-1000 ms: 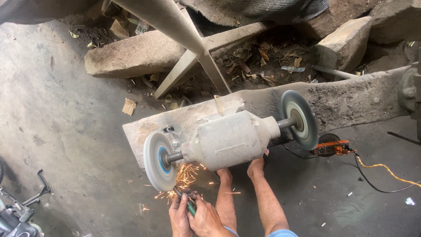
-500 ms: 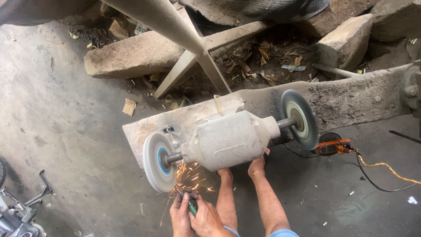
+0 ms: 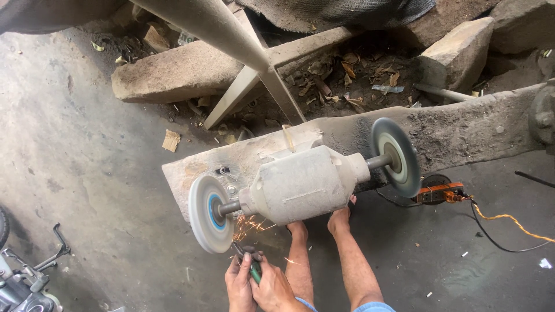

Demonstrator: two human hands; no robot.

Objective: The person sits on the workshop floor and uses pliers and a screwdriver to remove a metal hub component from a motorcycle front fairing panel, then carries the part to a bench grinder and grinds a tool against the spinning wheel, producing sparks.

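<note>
A grey bench grinder (image 3: 303, 182) sits on a long concrete slab (image 3: 462, 130), with a wheel at each end. Its left wheel (image 3: 209, 214) has a blue centre and throws orange sparks (image 3: 248, 226). My left hand (image 3: 239, 283) and my right hand (image 3: 273, 289) are together just below that wheel. Both grip a small green-handled tool (image 3: 252, 267) whose metal tip touches the wheel's edge. My bare feet (image 3: 340, 218) rest under the grinder's body. The right wheel (image 3: 396, 156) has nothing near it.
An orange-and-black switch box (image 3: 440, 192) with an orange cable (image 3: 509, 222) lies on the floor at right. Stone blocks (image 3: 173, 72), dry leaves and a pale metal stand (image 3: 254, 58) fill the back. Metal parts (image 3: 26, 271) lie at bottom left.
The sparks have shifted and thinned, now spraying up toward the grinder's body. My hands stay pressed at the left wheel, nearly unmoved.
</note>
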